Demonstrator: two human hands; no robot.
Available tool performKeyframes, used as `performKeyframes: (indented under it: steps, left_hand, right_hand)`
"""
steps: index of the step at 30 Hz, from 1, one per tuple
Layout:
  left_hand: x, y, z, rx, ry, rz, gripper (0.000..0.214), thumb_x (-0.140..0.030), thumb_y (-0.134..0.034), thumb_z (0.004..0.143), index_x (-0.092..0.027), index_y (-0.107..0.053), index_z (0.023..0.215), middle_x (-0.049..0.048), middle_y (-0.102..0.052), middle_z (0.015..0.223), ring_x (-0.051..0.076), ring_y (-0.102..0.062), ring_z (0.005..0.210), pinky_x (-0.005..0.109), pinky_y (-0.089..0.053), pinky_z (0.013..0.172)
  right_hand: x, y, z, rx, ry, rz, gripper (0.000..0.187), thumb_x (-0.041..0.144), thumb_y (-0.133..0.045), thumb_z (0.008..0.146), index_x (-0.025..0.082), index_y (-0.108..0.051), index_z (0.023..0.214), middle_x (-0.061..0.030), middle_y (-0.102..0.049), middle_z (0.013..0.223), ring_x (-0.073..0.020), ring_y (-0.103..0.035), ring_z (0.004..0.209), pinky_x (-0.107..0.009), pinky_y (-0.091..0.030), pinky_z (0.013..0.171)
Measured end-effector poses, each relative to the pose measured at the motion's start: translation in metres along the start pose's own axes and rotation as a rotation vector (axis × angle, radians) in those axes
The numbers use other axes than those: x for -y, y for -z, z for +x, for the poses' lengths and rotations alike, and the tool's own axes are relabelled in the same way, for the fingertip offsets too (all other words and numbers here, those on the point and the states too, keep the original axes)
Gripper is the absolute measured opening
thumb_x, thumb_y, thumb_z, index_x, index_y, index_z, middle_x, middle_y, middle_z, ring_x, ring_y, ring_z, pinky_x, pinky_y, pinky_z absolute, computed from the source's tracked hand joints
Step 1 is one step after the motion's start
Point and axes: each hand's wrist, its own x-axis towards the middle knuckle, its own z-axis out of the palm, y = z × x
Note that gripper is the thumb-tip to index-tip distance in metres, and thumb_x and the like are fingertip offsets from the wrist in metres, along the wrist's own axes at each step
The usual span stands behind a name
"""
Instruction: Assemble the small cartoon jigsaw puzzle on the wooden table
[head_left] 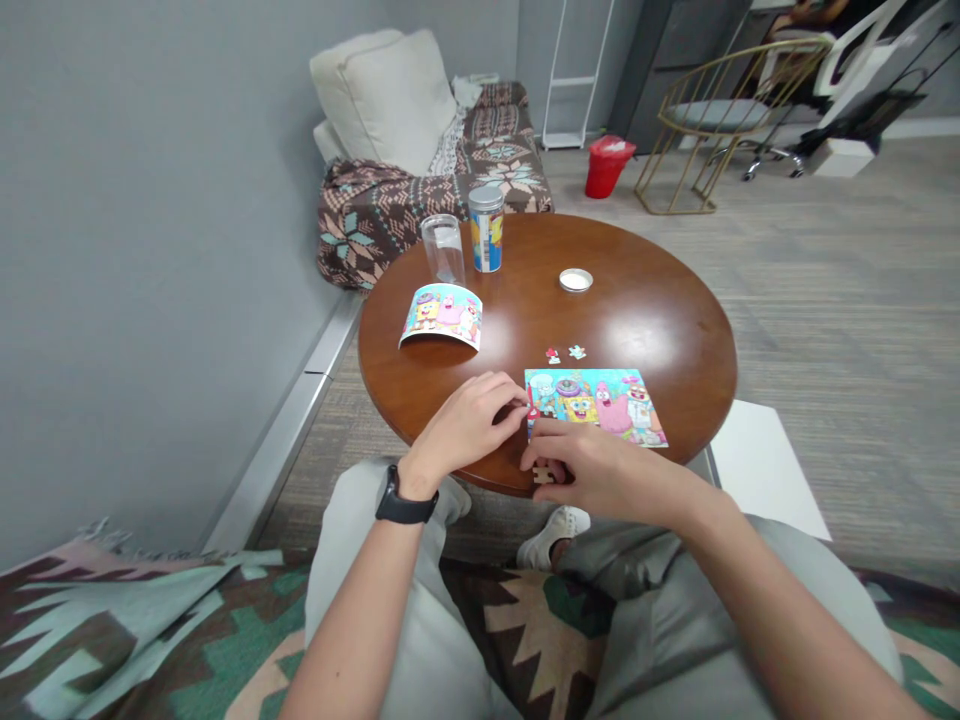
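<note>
A nearly whole cartoon jigsaw puzzle (pixel 611 400) lies near the front edge of the round table. My left hand (pixel 478 412) rests at its left edge, the fingertips drawn together; whatever they may hold is hidden. Over the puzzle's lower left corner bends my right hand (pixel 592 465), thumb and fingers curled around a puzzle piece (pixel 543 475) at the table edge. This hand covers part of the puzzle. Two loose pieces, a red and white one (pixel 553 355) and a light blue one (pixel 577 352), lie just beyond the puzzle.
On the brown table (pixel 525 300) stand a curved picture card (pixel 442 318), a clear plastic cylinder (pixel 444 250) and a printed can (pixel 487 232). A round lid (pixel 576 280) lies farther right. Beyond are a draped sofa (pixel 495 150), a red bin (pixel 607 167) and a wire chair (pixel 720 115).
</note>
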Motion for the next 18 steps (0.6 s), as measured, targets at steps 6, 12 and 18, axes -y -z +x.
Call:
performKeyframes:
  steps: [6, 12, 18]
  left_hand:
    - [0.0024, -0.0007, -0.0009, -0.003, -0.009, -0.004, 0.009, -0.02, -0.055, 0.094, -0.018, -0.063, 0.092, 0.0046, -0.067, 0.094, 0.018, -0.06, 0.089, 0.032, -0.049, 0.082]
    - [0.0022, -0.0006, -0.001, -0.003, -0.014, -0.007, 0.01, -0.02, -0.053, 0.094, -0.018, -0.063, 0.092, 0.0047, -0.066, 0.094, 0.018, -0.06, 0.089, 0.033, -0.049, 0.083]
    - [0.0015, 0.0001, -0.0004, 0.002, -0.013, -0.006, 0.011, -0.019, -0.053, 0.094, -0.018, -0.064, 0.092, 0.0051, -0.066, 0.094, 0.018, -0.06, 0.089, 0.034, -0.05, 0.083]
  right_hand:
    - [-0.0035, 0.0073, -0.0054, 0.009, 0.023, 0.031, 0.005, 0.012, -0.067, 0.083, 0.018, -0.069, 0.083, -0.0035, -0.064, 0.09, -0.0134, -0.061, 0.078, -0.025, -0.048, 0.069]
    - [-0.0082, 0.0089, -0.0058, -0.062, 0.055, 0.0, 0.01, 0.012, -0.061, 0.087, 0.018, -0.069, 0.083, -0.0045, -0.065, 0.09, -0.0143, -0.062, 0.08, -0.027, -0.049, 0.073]
    - [-0.0093, 0.0105, -0.0037, -0.125, 0.07, -0.064, 0.009, 0.011, -0.06, 0.087, 0.017, -0.067, 0.085, -0.0054, -0.065, 0.09, -0.0148, -0.061, 0.077, -0.026, -0.047, 0.068]
